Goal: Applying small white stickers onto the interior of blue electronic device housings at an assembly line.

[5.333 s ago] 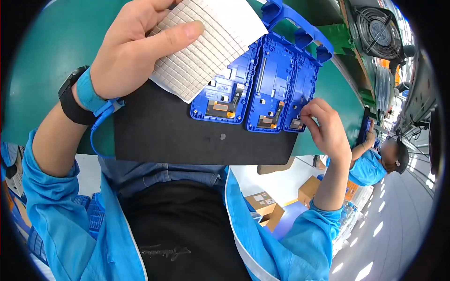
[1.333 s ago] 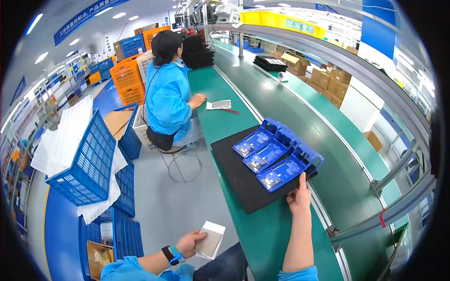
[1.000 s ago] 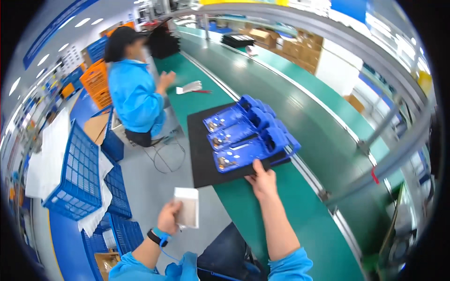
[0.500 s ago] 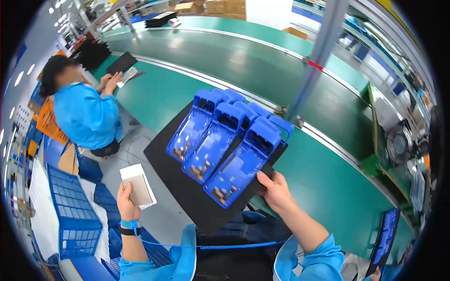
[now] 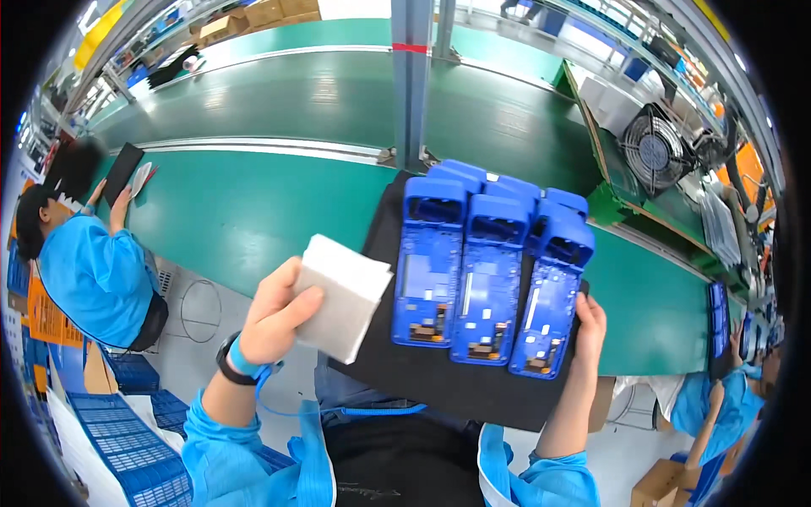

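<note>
holding black mat (image 5: 456,393), right fingers (image 5: 594,316) partly hidden

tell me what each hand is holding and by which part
Left hand: grey-white sheets, by their left edge. Right hand: black mat bearing blue housings, by its right edge.

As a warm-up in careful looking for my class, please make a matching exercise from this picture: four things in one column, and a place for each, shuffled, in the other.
Things
1. White and grey sheets
2. Blue plastic housings
3. Red tape
4. Round fan

Places
A. Across an upright metal post
B. Upper right of the picture
C. In the person's left hand
D. On the black mat

Pairs: 1-C, 2-D, 3-A, 4-B
</note>
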Tool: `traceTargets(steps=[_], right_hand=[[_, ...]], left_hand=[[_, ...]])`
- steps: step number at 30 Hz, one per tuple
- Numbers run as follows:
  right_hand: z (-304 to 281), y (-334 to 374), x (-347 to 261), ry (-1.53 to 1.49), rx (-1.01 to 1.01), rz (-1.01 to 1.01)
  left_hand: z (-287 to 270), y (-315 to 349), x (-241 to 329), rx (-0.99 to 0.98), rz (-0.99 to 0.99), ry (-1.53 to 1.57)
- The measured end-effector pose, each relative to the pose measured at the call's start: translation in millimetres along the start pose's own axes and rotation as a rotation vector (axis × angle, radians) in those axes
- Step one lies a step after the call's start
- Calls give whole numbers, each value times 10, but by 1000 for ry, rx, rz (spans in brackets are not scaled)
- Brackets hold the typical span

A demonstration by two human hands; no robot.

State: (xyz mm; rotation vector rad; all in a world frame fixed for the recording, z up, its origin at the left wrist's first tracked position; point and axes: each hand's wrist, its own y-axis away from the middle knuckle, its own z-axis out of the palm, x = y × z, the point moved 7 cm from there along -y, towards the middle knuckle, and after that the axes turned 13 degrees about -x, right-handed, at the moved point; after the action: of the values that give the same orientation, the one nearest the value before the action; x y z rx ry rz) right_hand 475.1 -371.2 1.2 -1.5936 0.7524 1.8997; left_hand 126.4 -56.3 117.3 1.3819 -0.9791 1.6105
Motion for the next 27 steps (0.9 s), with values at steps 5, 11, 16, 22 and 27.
traceTargets(steps=[5,11,16,22,27], right_hand=[[29,90,-226,169,128,-46],[187,-100,-270,191,4,83],[351,-60,-1000,1294,140,44],[1841,6,-1583,1063,-114,-470],[2593,-166,-1383,1026,-365,-630]], left_hand=[[134,-552,-125,-265,-85,-19],[456,-1061,-258,-477,-57,125],[412,-1190,-414,-507,51,-92],[492,-1163,-359,-487,200,-243],[474,-1145,-339,-424,301,-291]])
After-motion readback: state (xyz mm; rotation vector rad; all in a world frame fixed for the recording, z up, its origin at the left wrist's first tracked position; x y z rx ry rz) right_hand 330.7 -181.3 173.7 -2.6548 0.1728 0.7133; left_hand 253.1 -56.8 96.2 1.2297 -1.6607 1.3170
